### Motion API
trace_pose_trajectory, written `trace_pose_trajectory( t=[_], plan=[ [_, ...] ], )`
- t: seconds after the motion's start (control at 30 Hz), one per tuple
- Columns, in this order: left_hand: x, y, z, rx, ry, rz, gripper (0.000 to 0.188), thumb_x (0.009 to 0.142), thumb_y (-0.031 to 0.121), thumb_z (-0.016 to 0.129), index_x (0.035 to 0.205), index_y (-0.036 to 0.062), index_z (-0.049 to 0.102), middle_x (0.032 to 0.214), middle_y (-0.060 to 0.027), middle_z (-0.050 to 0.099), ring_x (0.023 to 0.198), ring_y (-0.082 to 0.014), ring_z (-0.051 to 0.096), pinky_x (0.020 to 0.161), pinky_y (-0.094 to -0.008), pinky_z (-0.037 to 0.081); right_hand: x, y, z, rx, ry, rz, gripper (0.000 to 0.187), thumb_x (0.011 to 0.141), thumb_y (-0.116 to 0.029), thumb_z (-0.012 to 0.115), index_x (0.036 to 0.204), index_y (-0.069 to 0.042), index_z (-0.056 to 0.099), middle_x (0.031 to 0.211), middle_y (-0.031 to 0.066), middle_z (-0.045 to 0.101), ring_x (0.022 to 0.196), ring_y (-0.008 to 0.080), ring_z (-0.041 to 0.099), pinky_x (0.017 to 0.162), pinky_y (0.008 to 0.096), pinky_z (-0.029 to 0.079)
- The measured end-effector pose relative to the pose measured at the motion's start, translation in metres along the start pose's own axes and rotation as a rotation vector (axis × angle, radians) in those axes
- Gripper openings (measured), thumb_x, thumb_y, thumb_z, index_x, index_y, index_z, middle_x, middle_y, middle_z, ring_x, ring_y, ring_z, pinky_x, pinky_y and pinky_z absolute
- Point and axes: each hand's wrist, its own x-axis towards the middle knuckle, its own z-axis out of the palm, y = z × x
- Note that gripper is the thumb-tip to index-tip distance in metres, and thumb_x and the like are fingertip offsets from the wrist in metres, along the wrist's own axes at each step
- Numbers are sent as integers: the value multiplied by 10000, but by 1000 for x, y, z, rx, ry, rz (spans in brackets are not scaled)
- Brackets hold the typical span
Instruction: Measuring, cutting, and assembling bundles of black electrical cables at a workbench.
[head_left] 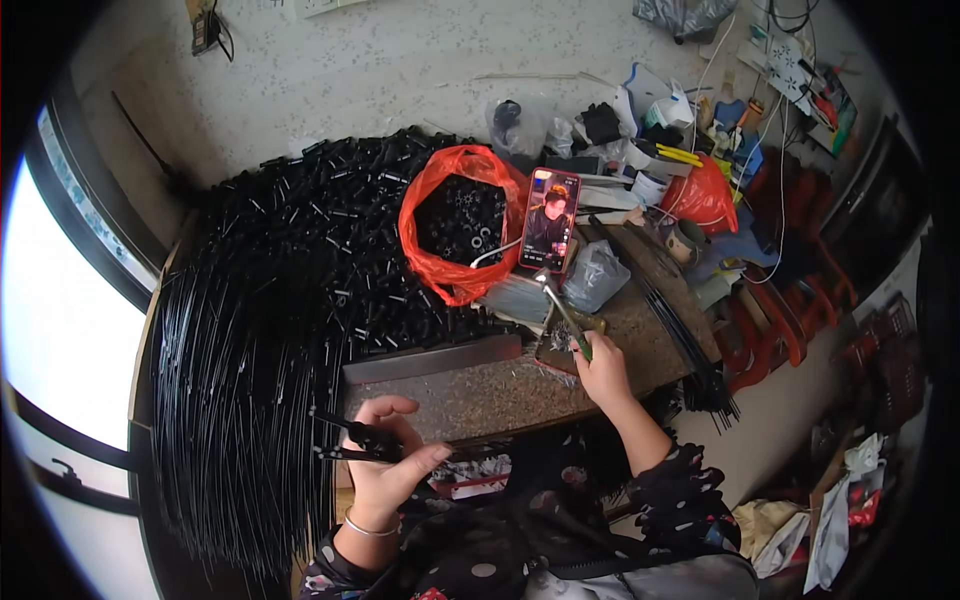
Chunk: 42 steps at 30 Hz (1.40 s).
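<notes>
My left hand (385, 480) is closed around several black rod-like pieces (370, 440), with its thumb and forefinger spread apart. Their ends stick out to the left of the palm. Farther right, my right hand (603, 372) grips a slim tool (568, 315) with a green grip and a shiny metal end that points away from me. Below that tool lies a small shallow tray (552, 362) with bits of metal in it. An open red plastic bag (425, 270) holds small dark ring-shaped parts (465, 215). A phone (550, 220) in a red case leans beside the bag, its screen lit.
Black parts (300, 230) are heaped at the back left, and long black cables (230, 420) hang over the table's left edge. A grey metal bar (435, 360) borders the heap. At right are more black cables (680, 340), a clear bag (597, 277) and red chairs (770, 340).
</notes>
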Motion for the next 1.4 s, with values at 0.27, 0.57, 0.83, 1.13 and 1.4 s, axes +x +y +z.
trace_pose_trajectory(
  t=[0.27, 0.57, 0.83, 1.13, 1.4],
  plan=[
    [6, -11, -4, 22, -19, -76, 479, 605, 96, 801, 969, 7, 503, 587, 16, 523, 514, -43, 462, 502, -162, 354, 22, 5, 11, -230, -214, -295, 207, 704, -1, 550, 907, -35, 538, 823, 140, 569, 836, 316, 556, 713, 402, 469],
    [4, -6, -3, 19, -36, -42, 397, 617, 82, 794, 918, 13, 545, 574, 29, 521, 520, -23, 443, 493, -163, 323, 26, 16, 8, -343, -224, -545, 77, 740, -34, 498, 816, -47, 492, 778, 86, 550, 835, 257, 535, 686, 354, 488],
    [-14, 6, -8, 1, -47, -48, 387, 624, 80, 788, 922, 21, 548, 572, 37, 513, 516, -19, 426, 487, -168, 303, 24, 18, 6, -446, -241, -630, 56, 734, -63, 514, 785, -63, 492, 771, 64, 549, 817, 240, 540, 658, 339, 504],
    [-24, 16, -11, 29, -41, -53, 362, 637, 76, 784, 912, 25, 553, 587, 45, 507, 530, -16, 427, 494, -165, 300, 24, 17, 6, -404, -218, -695, 41, 745, -78, 509, 783, -64, 513, 772, 55, 544, 836, 224, 538, 672, 329, 499],
    [-16, 11, -3, 37, -74, -79, 347, 640, 87, 787, 897, 32, 559, 598, 42, 507, 540, -20, 431, 503, -166, 316, 24, 17, 6, -307, -247, -598, 137, 724, -22, 544, 858, -54, 544, 810, 99, 561, 813, 279, 557, 675, 358, 482]
  ],
)
